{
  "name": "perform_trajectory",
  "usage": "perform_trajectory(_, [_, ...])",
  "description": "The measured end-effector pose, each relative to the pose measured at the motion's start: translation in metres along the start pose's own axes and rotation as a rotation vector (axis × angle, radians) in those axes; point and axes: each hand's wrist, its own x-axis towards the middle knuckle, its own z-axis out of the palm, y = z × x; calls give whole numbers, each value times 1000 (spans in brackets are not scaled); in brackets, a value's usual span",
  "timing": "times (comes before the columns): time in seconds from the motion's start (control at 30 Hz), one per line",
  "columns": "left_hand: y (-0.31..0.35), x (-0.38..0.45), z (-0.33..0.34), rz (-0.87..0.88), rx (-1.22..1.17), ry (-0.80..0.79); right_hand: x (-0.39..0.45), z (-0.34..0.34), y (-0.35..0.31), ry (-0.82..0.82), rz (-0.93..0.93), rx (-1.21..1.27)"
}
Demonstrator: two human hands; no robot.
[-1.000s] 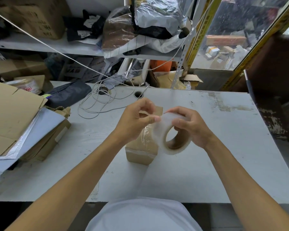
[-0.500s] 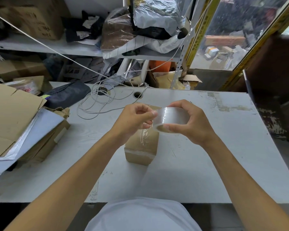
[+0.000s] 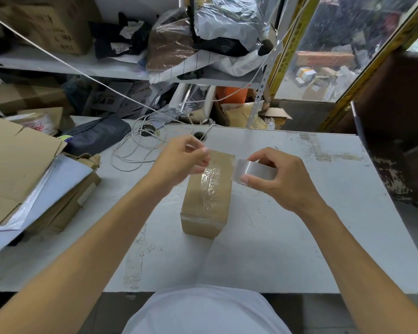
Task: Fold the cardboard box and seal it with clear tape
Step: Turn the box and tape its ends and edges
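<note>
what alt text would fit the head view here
Seen from above, a person's left hand pinches the free end of clear tape pulled from the tape roll gripped in the right hand, above a small closed cardboard box on a scuffed white table. Flattened cardboard and a coiled white cable lie to the left.

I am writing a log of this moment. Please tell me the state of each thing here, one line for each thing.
cardboard box: closed, lying on the table, clear tape already along its top.
tape roll: held above the table, a strip pulled out.
left hand: pinches the free tape end.
right hand: grips the tape roll.
white cable: coiled loosely on the table.
</note>
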Motion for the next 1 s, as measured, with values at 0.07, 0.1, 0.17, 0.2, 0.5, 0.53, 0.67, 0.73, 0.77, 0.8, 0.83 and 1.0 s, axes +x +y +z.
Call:
perform_trajectory(0.07, [-7,-5,14,-12,-21,-73,3,2,-5,1,-34,-17])
perform_trajectory(0.1, [-11,-7,21,-14,-57,-89,4,3,-7,-4,-45,-17])
perform_trajectory(0.17, [-17,-9,31,4,-115,-77,6,6,-10,-11,-59,-8])
perform_trajectory(0.2, [-20,-9,34,22,-117,-55,6,7,-10,-11,-62,-12])
perform_trajectory(0.5, [-20,-5,29,38,-7,-54,2,12,-17,-45,103,-89])
perform_trajectory(0.53, [-19,-5,28,24,-15,-69,2,14,-17,-50,148,-124])
perform_trajectory(0.67, [-17,-6,25,19,-106,-176,4,20,-22,-64,215,-373])
perform_trajectory(0.73, [-15,-5,21,6,-176,-209,5,20,-25,-73,235,-418])
perform_trajectory(0.77, [-16,-3,18,-7,-226,-227,4,20,-27,-82,242,-410])
perform_trajectory(0.8, [-16,-1,16,-23,-279,-253,3,19,-28,-88,251,-372])
perform_trajectory(0.83, [-17,2,13,-41,-331,-287,2,18,-30,-85,260,-300])
perform_trajectory(1.0, [-19,9,2,-7,-338,-329,-1,22,-36,-20,251,147])
